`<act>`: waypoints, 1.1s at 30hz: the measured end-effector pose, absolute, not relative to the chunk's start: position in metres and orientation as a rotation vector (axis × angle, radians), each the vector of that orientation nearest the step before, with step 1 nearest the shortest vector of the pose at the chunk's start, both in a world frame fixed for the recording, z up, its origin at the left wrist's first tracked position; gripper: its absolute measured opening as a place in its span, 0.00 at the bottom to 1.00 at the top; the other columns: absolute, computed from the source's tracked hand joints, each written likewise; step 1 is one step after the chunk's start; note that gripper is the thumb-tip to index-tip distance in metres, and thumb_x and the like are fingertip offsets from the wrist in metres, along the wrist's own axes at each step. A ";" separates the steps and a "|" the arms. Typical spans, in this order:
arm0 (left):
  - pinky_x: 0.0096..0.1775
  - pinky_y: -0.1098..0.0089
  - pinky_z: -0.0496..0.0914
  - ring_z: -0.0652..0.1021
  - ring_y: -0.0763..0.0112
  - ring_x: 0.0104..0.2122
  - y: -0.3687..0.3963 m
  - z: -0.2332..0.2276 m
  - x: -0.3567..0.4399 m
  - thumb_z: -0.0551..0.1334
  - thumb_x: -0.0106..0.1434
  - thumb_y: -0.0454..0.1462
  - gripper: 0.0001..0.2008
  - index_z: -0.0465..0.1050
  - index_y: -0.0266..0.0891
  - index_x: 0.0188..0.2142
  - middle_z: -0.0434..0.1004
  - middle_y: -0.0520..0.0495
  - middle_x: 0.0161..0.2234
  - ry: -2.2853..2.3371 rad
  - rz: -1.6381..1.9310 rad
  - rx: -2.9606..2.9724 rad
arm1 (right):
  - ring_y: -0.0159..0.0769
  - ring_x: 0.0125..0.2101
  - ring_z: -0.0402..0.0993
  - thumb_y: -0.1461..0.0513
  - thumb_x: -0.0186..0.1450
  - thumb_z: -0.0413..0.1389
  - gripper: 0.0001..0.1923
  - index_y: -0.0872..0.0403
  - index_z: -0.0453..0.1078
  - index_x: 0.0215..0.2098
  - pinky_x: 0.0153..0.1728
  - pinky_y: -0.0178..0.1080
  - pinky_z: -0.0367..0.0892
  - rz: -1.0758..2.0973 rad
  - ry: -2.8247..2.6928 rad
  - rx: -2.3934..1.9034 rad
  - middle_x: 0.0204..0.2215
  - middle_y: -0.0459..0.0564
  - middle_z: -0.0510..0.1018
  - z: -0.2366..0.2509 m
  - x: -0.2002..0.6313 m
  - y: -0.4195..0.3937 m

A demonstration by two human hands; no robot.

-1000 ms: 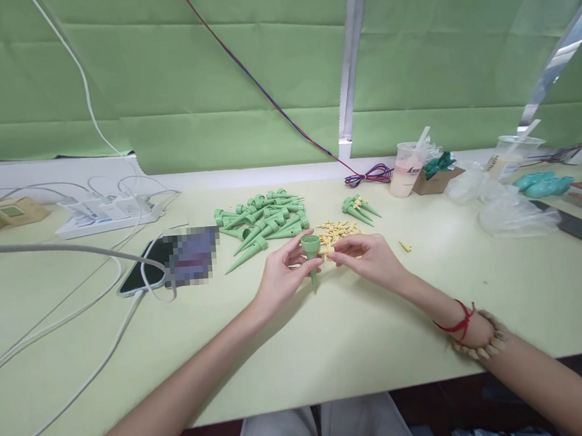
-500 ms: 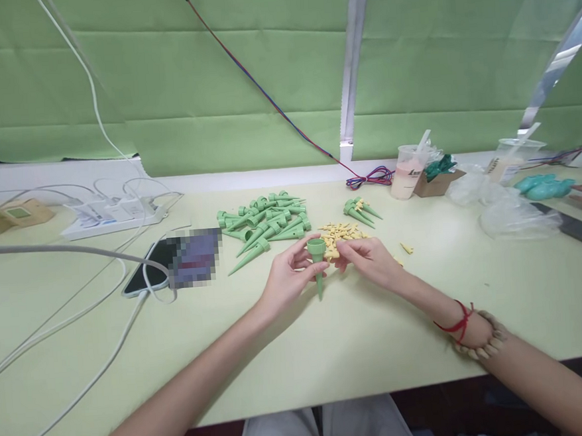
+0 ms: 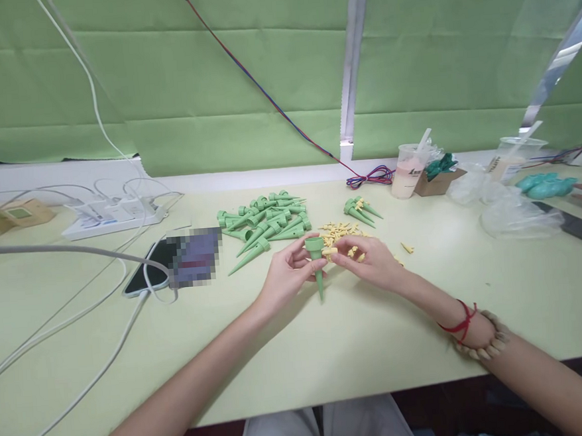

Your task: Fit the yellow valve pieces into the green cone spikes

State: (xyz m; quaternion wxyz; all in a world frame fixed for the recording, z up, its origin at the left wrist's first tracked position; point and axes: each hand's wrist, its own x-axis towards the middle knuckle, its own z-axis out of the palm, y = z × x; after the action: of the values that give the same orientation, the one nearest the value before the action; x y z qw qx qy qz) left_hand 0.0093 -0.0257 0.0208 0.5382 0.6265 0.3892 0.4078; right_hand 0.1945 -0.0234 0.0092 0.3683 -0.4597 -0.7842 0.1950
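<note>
At mid-frame over the pale tabletop point(image 3: 330, 348), the left hand point(image 3: 285, 278) has its fingers closed around a green spike point(image 3: 317, 263), held upright with the point down. The right hand point(image 3: 368, 262) pinches a small yellow piece point(image 3: 329, 251) against the spike's cup. Behind them lie a pile of green spikes point(image 3: 264, 223) and scattered yellow pieces point(image 3: 339, 230).

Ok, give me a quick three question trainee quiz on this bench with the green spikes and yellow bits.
1. True or false: the left hand holds a green spike point down.
2. What does the right hand pinch beside the spike's cup? A) yellow piece B) red cable C) phone
3. Fill in: the spike pile lies on the ____ side of the yellow pieces.

Key: 1 true; 2 A; 3 left.
</note>
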 end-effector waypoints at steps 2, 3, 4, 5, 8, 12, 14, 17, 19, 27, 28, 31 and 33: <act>0.31 0.70 0.72 0.78 0.69 0.29 -0.026 0.022 0.009 0.64 0.52 0.41 0.28 0.63 0.40 0.52 0.76 0.46 0.35 0.918 0.933 1.452 | 0.33 0.32 0.69 0.54 0.63 0.49 0.12 0.53 0.67 0.36 0.29 0.33 0.62 0.349 -2.079 -1.125 0.32 0.49 0.74 0.009 0.196 -0.024; 0.31 0.70 0.72 0.78 0.69 0.29 -0.027 0.023 0.009 0.64 0.52 0.42 0.28 0.63 0.40 0.52 0.76 0.45 0.36 0.914 0.916 1.450 | 0.33 0.33 0.68 0.55 0.64 0.47 0.12 0.53 0.66 0.36 0.30 0.34 0.62 0.291 -2.122 -1.089 0.32 0.49 0.73 0.009 0.196 -0.024; 0.31 0.69 0.72 0.78 0.69 0.29 -0.027 0.022 0.009 0.63 0.52 0.42 0.28 0.63 0.40 0.52 0.76 0.45 0.36 0.909 0.905 1.458 | 0.34 0.34 0.67 0.56 0.65 0.46 0.11 0.53 0.65 0.34 0.31 0.35 0.61 0.254 -2.162 -1.056 0.31 0.49 0.72 0.008 0.196 -0.024; 0.31 0.70 0.72 0.77 0.69 0.29 -0.027 0.021 0.009 0.64 0.52 0.41 0.28 0.63 0.40 0.52 0.76 0.45 0.36 0.906 0.904 1.482 | 0.34 0.34 0.65 0.56 0.66 0.44 0.12 0.54 0.64 0.31 0.32 0.35 0.60 0.241 -2.188 -1.033 0.30 0.49 0.70 0.007 0.196 -0.024; 0.32 0.71 0.71 0.76 0.71 0.28 -0.027 0.018 0.008 0.64 0.51 0.39 0.26 0.66 0.39 0.50 0.76 0.49 0.30 0.935 0.982 1.645 | 0.32 0.28 0.61 0.55 0.67 0.41 0.18 0.54 0.58 0.24 0.30 0.35 0.57 0.458 -2.164 -1.018 0.24 0.46 0.64 0.005 0.192 -0.026; 0.31 0.72 0.71 0.75 0.72 0.27 -0.027 0.021 0.008 0.65 0.50 0.38 0.24 0.68 0.38 0.48 0.75 0.51 0.28 0.964 1.016 1.724 | 0.29 0.23 0.59 0.53 0.69 0.32 0.22 0.53 0.52 0.22 0.26 0.33 0.58 0.942 -2.089 -0.979 0.20 0.44 0.61 0.006 0.188 -0.029; 0.31 0.72 0.71 0.76 0.71 0.28 -0.027 0.024 0.008 0.64 0.51 0.39 0.26 0.65 0.39 0.50 0.76 0.48 0.32 0.919 0.953 1.608 | 0.31 0.25 0.61 0.54 0.68 0.34 0.20 0.54 0.56 0.25 0.27 0.34 0.57 0.748 -2.126 -1.033 0.23 0.45 0.64 0.007 0.190 -0.029; 0.30 0.72 0.72 0.77 0.71 0.27 -0.028 0.027 0.009 0.64 0.52 0.41 0.28 0.63 0.39 0.52 0.76 0.45 0.36 0.903 0.870 1.457 | 0.34 0.30 0.62 0.56 0.67 0.39 0.14 0.54 0.60 0.32 0.31 0.36 0.56 0.238 -2.217 -1.045 0.29 0.49 0.67 0.007 0.193 -0.026; 0.30 0.72 0.72 0.77 0.71 0.27 -0.028 0.025 0.009 0.64 0.51 0.41 0.29 0.63 0.39 0.52 0.76 0.45 0.37 0.917 0.843 1.425 | 0.35 0.32 0.62 0.57 0.67 0.40 0.13 0.54 0.61 0.31 0.33 0.37 0.56 0.100 -2.268 -0.988 0.30 0.50 0.67 0.007 0.194 -0.025; 0.30 0.73 0.69 0.73 0.74 0.25 -0.029 0.015 0.009 0.65 0.50 0.39 0.26 0.69 0.38 0.49 0.73 0.53 0.24 1.016 1.045 1.770 | 0.30 0.23 0.56 0.53 0.67 0.36 0.19 0.53 0.49 0.22 0.28 0.35 0.58 1.117 -1.975 -0.990 0.20 0.42 0.55 0.005 0.186 -0.028; 0.30 0.73 0.70 0.74 0.73 0.26 -0.029 0.017 0.009 0.65 0.50 0.39 0.26 0.68 0.39 0.50 0.74 0.52 0.25 1.000 1.019 1.741 | 0.30 0.23 0.56 0.52 0.68 0.35 0.19 0.52 0.48 0.22 0.28 0.35 0.58 1.196 -1.964 -0.980 0.20 0.42 0.55 0.006 0.186 -0.028; 0.30 0.72 0.71 0.76 0.71 0.28 -0.029 0.023 0.009 0.64 0.51 0.41 0.27 0.65 0.39 0.51 0.76 0.48 0.31 0.932 0.903 1.535 | 0.31 0.24 0.57 0.54 0.68 0.35 0.19 0.53 0.51 0.23 0.28 0.35 0.56 0.906 -2.052 -1.056 0.21 0.44 0.58 0.008 0.188 -0.028; 0.28 0.73 0.70 0.77 0.70 0.27 -0.029 0.026 0.009 0.64 0.52 0.42 0.25 0.66 0.37 0.50 0.76 0.46 0.33 0.925 0.856 1.439 | 0.32 0.26 0.58 0.55 0.67 0.38 0.16 0.53 0.55 0.25 0.30 0.36 0.54 0.497 -2.154 -1.070 0.23 0.45 0.61 0.010 0.191 -0.027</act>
State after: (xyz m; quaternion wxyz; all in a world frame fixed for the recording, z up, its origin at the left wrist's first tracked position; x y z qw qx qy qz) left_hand 0.0094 -0.0292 0.0259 0.5764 0.6148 0.3951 0.3655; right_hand 0.1907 -0.0273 0.0100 0.3362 -0.4104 -0.8259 0.1908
